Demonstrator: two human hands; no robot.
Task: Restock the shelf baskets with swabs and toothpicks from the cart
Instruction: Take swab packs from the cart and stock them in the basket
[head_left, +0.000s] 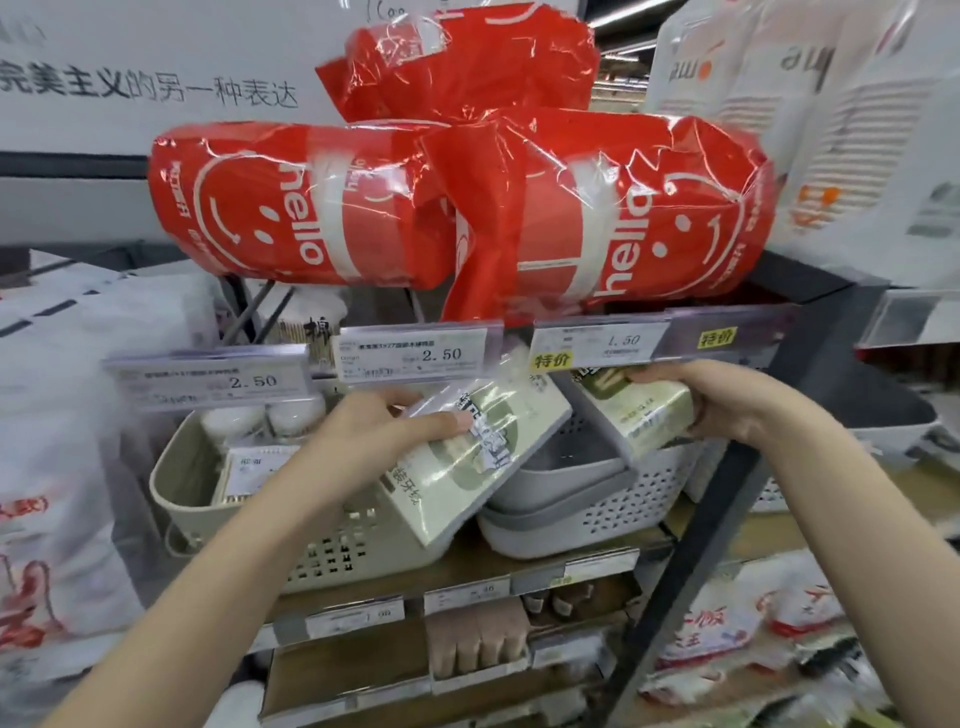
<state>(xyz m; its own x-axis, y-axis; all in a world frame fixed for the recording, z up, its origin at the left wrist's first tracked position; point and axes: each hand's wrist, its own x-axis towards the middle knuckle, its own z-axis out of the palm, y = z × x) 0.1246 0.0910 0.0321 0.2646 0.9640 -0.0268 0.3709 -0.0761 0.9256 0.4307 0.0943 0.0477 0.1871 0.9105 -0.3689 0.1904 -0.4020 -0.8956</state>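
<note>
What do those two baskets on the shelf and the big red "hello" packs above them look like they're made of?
The beige basket and the grey basket look like moulded plastic with a matte finish: smooth rounded rims and rows of punched holes in the walls. The red "hello" packs seem wrapped in thin glossy plastic film, given the crinkles and sharp glare; what is inside cannot be seen.

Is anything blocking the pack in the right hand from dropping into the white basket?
Nothing visible lies in the way. The right hand holds its pack over the white basket, whose grey inside looks bare below. The left hand's pack overlaps only the basket's left edge.
</note>
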